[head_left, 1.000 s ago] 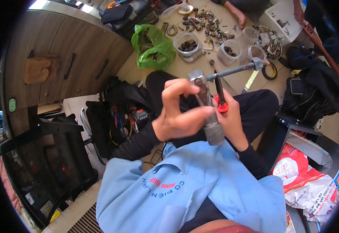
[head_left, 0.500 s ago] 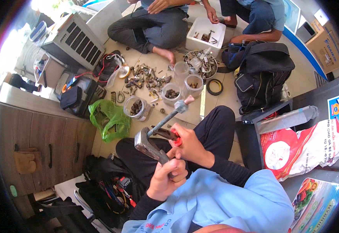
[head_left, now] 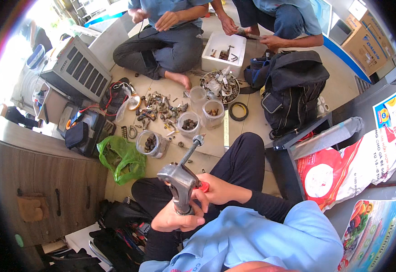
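Note:
My left hand is closed round the lower shaft of a worn grey metal tool with a broad, angled head; its exact kind is unclear. From the head a long threaded rod slants up and away, with a nut near its far end. Just right of the tool, my right hand is closed on red-handled pliers. Only a bit of the red handle shows; the jaws are hidden behind the metal tool. Both hands are close together above my crossed legs.
Ahead lie clear plastic tubs of small metal parts, a heap of brass-like fittings and a green plastic bag. A white box, yellow-black tape and black backpack are beyond. Two people sit at the far side.
The metal tool has turned in my left hand, its head now more upright. Its rod tip sits lower and further left. The pliers' dark jaws, visible before, are now hidden.

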`<action>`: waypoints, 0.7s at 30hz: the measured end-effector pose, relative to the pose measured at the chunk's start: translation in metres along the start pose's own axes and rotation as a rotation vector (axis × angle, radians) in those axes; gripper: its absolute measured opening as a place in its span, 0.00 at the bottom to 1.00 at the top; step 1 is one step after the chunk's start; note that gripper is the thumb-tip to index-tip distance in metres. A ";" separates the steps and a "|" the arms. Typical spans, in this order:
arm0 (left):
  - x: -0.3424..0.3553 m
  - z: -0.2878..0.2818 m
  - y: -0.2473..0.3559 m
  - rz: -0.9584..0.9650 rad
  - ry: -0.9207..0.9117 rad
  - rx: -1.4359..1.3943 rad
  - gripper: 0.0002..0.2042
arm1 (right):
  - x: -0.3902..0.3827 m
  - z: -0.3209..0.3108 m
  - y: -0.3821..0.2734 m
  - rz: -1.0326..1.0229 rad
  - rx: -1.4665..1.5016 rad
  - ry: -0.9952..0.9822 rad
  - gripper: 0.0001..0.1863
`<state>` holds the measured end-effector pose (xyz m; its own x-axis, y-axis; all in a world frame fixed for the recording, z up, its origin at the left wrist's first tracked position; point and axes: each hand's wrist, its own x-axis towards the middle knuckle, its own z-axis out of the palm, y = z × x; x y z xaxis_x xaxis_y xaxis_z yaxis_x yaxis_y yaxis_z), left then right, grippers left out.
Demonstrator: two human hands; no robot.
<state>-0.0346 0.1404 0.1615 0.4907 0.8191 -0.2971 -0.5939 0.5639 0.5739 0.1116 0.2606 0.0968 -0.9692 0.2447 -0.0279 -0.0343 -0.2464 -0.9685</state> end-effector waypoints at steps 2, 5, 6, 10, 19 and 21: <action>-0.011 -0.004 0.009 -0.006 0.120 0.143 0.14 | 0.001 0.000 -0.009 -0.075 -0.020 -0.037 0.12; -0.030 -0.012 0.035 -0.025 0.289 0.410 0.19 | -0.004 -0.009 -0.008 -0.060 -0.166 -0.022 0.14; -0.035 -0.015 0.037 0.066 0.277 0.347 0.21 | -0.006 -0.010 -0.012 -0.049 -0.180 -0.010 0.15; -0.046 -0.034 0.042 0.270 0.315 0.121 0.19 | -0.013 -0.016 -0.024 -0.016 -0.357 -0.013 0.15; -0.003 -0.032 0.073 0.599 0.833 0.172 0.13 | -0.018 -0.023 -0.024 0.063 -0.746 0.305 0.12; 0.002 -0.027 0.077 0.671 0.783 0.154 0.13 | -0.015 -0.025 -0.022 -0.047 -0.731 0.371 0.10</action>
<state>-0.0969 0.1881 0.1848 -0.4938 0.8295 -0.2608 -0.4767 -0.0074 0.8791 0.1325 0.2861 0.1123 -0.8229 0.5650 0.0608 0.2187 0.4136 -0.8838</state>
